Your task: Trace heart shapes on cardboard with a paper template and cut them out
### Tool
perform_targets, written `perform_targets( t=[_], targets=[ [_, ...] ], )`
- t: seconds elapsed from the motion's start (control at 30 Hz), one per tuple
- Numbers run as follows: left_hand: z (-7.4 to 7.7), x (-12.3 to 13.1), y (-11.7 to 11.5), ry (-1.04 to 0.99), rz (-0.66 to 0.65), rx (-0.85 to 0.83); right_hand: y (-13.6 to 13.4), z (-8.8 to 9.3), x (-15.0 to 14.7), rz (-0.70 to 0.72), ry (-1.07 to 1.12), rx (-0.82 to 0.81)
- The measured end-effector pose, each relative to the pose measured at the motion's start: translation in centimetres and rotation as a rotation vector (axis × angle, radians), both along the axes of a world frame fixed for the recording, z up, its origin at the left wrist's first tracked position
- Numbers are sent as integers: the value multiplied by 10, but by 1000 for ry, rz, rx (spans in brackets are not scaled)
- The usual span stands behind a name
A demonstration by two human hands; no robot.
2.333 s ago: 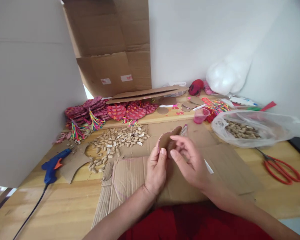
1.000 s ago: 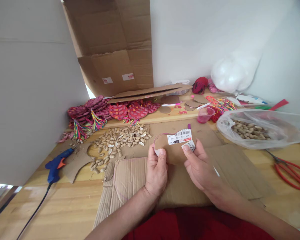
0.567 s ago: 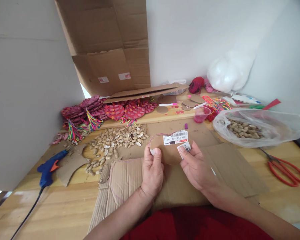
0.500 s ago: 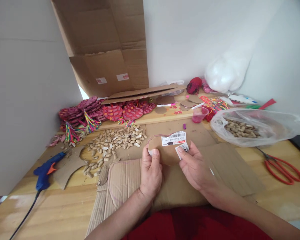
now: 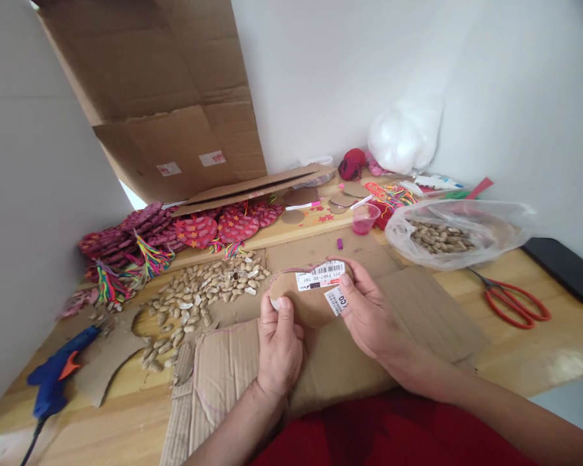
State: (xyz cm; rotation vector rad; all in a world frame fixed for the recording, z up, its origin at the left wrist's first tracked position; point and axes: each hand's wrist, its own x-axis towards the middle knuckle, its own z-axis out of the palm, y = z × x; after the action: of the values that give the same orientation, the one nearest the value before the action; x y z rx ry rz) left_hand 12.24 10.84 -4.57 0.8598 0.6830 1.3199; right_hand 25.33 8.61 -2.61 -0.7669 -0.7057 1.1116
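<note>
Between my two hands is a rounded cardboard cutout [image 5: 291,291] with a wavy upper edge. My left hand [image 5: 280,340] pinches its left end, thumb on top. My right hand [image 5: 369,310] grips the right end, thumb over the edge of a printed white label [image 5: 320,276]. A second, smaller label [image 5: 337,300] sticks out below that thumb; whether it is still attached to the cutout I cannot tell. Under the hands lies a flat cardboard sheet [image 5: 344,359], with a corrugated piece [image 5: 223,362] marked by a curved pink line at its left.
Peanuts [image 5: 214,285] are spread at the left, beyond a blue glue gun [image 5: 53,382] and a cardboard scrap [image 5: 109,356]. Right are a plastic bag [image 5: 495,236] of peanuts, red-handled scissors [image 5: 512,304] and a black phone [image 5: 563,268]. Tasselled red decorations [image 5: 194,230] line the back.
My right hand has shifted from the smaller label up to the cutout's right end. The view has turned to the right, bringing more of the black phone in.
</note>
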Motion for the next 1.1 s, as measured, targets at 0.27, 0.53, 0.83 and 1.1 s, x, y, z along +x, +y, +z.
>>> perform_targets(
  t=[0.27,0.53,0.83,1.1],
  targets=[
    [7,0,0,-159,-29,-58,-2,6,0,58,88,40],
    [-1,-3,4,-53,4,-28,0,6,0,29,103,0],
    [5,1,2,-76,-2,-4,-1,9,0,36,124,-18],
    [6,0,3,-94,-85,-83,6,6,7,36,136,-89]
  ],
)
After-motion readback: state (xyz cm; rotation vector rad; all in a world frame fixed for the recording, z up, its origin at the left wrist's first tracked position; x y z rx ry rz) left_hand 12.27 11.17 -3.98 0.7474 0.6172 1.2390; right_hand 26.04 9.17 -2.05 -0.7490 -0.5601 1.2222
